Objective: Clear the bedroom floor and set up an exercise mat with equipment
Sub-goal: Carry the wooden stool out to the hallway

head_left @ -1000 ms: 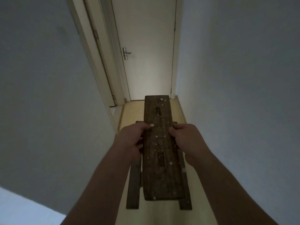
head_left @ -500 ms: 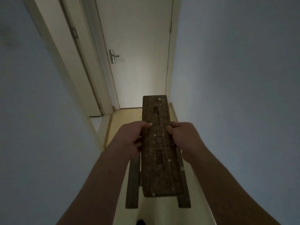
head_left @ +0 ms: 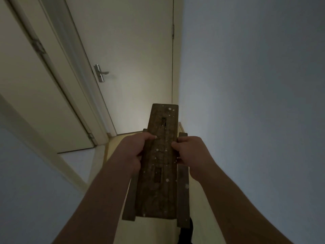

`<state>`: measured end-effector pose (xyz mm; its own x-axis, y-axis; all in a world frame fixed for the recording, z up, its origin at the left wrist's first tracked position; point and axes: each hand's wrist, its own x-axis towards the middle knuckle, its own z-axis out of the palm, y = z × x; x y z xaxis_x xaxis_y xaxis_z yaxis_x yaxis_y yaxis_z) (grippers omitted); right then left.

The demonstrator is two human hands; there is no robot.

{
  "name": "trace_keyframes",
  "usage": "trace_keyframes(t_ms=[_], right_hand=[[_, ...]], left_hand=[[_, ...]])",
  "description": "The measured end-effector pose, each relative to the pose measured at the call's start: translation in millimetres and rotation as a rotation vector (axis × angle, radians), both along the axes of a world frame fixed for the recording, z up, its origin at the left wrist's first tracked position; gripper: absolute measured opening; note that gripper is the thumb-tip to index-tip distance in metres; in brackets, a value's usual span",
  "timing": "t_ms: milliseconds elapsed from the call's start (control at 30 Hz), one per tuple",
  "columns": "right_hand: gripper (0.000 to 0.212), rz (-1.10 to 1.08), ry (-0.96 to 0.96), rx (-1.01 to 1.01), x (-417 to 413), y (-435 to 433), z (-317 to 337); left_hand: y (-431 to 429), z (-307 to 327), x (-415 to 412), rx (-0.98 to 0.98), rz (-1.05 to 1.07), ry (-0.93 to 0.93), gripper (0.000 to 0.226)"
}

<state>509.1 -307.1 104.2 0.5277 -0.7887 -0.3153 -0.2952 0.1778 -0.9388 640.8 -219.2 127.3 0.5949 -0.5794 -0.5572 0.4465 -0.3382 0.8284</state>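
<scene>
Wooden stool point(head_left: 159, 194), long, narrow and dark, is held off the floor point(head_left: 105, 166) in the middle of the view, running from the centre down toward 6 o'clock, its top board facing up and its far end pointing at 12 o'clock. Pale paint specks dot the board, and two small rectangular slots are cut into it, one near the far end and one nearer the person. Leg pieces show beside and below the board on both long sides. The left hand point(head_left: 134, 152) grips the left edge, thumb lying on top of the board and fingers curled underneath. The right hand point(head_left: 190, 152) grips the right edge the same way, directly across from it. A closed pale door point(head_left: 133, 50) stands at 12 o'clock, its metal lever handle point(head_left: 101, 73) at about 10 o'clock. A second door point(head_left: 35, 88) lies at 9 o'clock, and a plain wall point(head_left: 255, 85) fills 3 o'clock.
</scene>
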Motion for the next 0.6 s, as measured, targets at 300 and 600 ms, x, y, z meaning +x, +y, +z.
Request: trace_keyframes(t_ms=[300, 600], right_hand=[[0.017, 0.153, 0.083, -0.053, 115.9, -169.9, -5.4], [0.019, 0.159, 0.116, -0.075, 234.4, -295.3, -8.8]], left_hand=[[-152.8, -4.1, 101.8, 0.036, 0.067, 0.011, 0.029], [-272.4, -5.6, 211.3, 0.01, 0.082, 0.055, 0.021]])
